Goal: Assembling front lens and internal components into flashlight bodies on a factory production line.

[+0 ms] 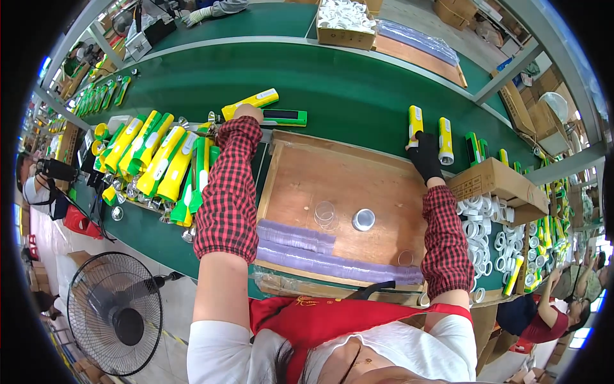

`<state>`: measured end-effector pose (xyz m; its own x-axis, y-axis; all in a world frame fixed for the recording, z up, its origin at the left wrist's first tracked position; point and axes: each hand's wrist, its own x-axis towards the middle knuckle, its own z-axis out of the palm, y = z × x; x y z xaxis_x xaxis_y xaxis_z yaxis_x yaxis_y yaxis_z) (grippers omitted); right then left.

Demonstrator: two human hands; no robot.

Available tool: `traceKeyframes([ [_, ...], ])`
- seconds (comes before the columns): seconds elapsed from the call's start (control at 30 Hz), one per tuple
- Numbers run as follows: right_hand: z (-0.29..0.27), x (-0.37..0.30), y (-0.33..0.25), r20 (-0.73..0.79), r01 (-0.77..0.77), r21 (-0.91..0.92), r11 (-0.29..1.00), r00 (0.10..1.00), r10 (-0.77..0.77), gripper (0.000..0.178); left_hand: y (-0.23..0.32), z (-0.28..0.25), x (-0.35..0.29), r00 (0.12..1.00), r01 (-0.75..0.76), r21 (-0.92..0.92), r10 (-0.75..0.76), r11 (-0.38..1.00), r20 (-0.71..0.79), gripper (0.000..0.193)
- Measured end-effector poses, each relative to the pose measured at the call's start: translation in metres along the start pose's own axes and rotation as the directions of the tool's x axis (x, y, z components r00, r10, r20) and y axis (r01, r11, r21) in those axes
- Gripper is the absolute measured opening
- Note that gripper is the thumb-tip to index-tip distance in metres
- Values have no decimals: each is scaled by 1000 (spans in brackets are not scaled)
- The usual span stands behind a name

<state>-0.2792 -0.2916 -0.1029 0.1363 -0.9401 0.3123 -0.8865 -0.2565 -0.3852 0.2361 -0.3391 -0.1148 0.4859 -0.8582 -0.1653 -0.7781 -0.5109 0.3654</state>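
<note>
Gloved fingers (pixel 423 144) on flashlight (pixel 416 119), long axis pointing away

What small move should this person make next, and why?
Probably release the yellow flashlight from the gloved right hand: it seems to rest on the green surface, beside another yellow flashlight, while the left hand is at a third flashlight.

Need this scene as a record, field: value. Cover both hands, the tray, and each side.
left: left hand, bare, at a yellow flashlight; grip partly hidden
right: right hand, black-gloved, holding the near end of a second yellow flashlight
tray: wooden tray between the forearms; purple-tinted stacked discs along its near side
left_side: pile of yellow and green flashlights
right_side: white rings beside a cardboard box
</note>
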Motion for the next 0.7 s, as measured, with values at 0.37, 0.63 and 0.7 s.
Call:
traceKeyframes([
  [0.37, -60, -21, -133, -143, 171, 364, 915, 982, -127, 22, 85, -61, -114, 734, -634, -749, 453, 190, -506, 39],
  [0.63, -102, -66, -212, 338, -331, 923, 198, 941, -2, 36, 106, -65, -299, 604, -192, -981, 791, 30, -94, 56],
  [0.7, -93, -79, -204, 280, -257, 914, 312, 959, -31, 38, 98, -54, -330, 646, -96, -986, 762, 136, 42, 58],
])
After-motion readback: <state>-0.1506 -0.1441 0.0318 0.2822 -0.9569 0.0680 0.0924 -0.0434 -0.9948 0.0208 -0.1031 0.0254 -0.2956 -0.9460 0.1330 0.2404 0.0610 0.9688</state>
